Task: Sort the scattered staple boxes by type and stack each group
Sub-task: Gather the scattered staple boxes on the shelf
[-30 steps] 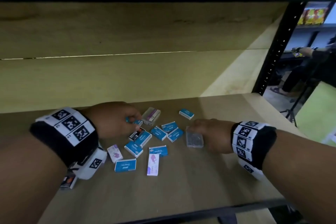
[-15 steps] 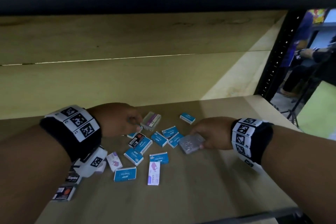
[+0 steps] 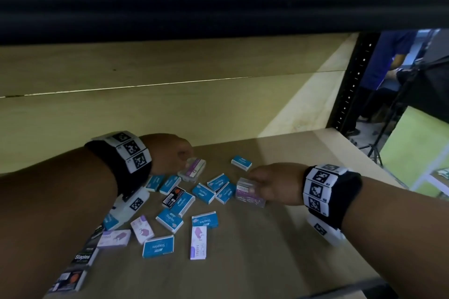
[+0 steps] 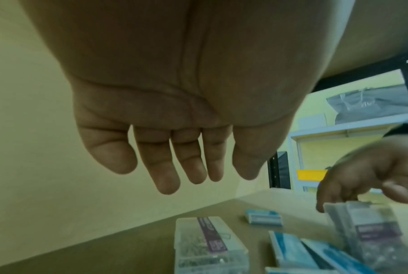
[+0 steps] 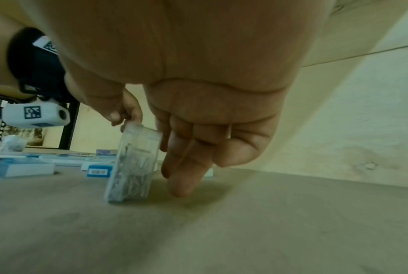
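Note:
Several blue staple boxes (image 3: 203,193) lie scattered on the wooden shelf (image 3: 267,262), with white-and-purple boxes (image 3: 198,242) and black ones (image 3: 173,196) among them. My right hand (image 3: 264,183) pinches a clear plastic box with a purple label (image 3: 247,193), tilted up on its edge (image 5: 132,163). My left hand (image 3: 179,154) hovers with relaxed fingers (image 4: 165,178) just above a second clear purple-labelled box (image 3: 192,169), which lies flat (image 4: 207,241). That hand holds nothing.
More black boxes (image 3: 82,257) lie along the shelf's front left by my left forearm. A wooden back wall (image 3: 170,114) closes the rear, and a black upright post (image 3: 349,87) stands at the right. Beyond the post a person sits in the background.
My right hand has lifted the clear box from flat up onto its edge and drawn it slightly left. My left hand has moved right, over the other clear box.

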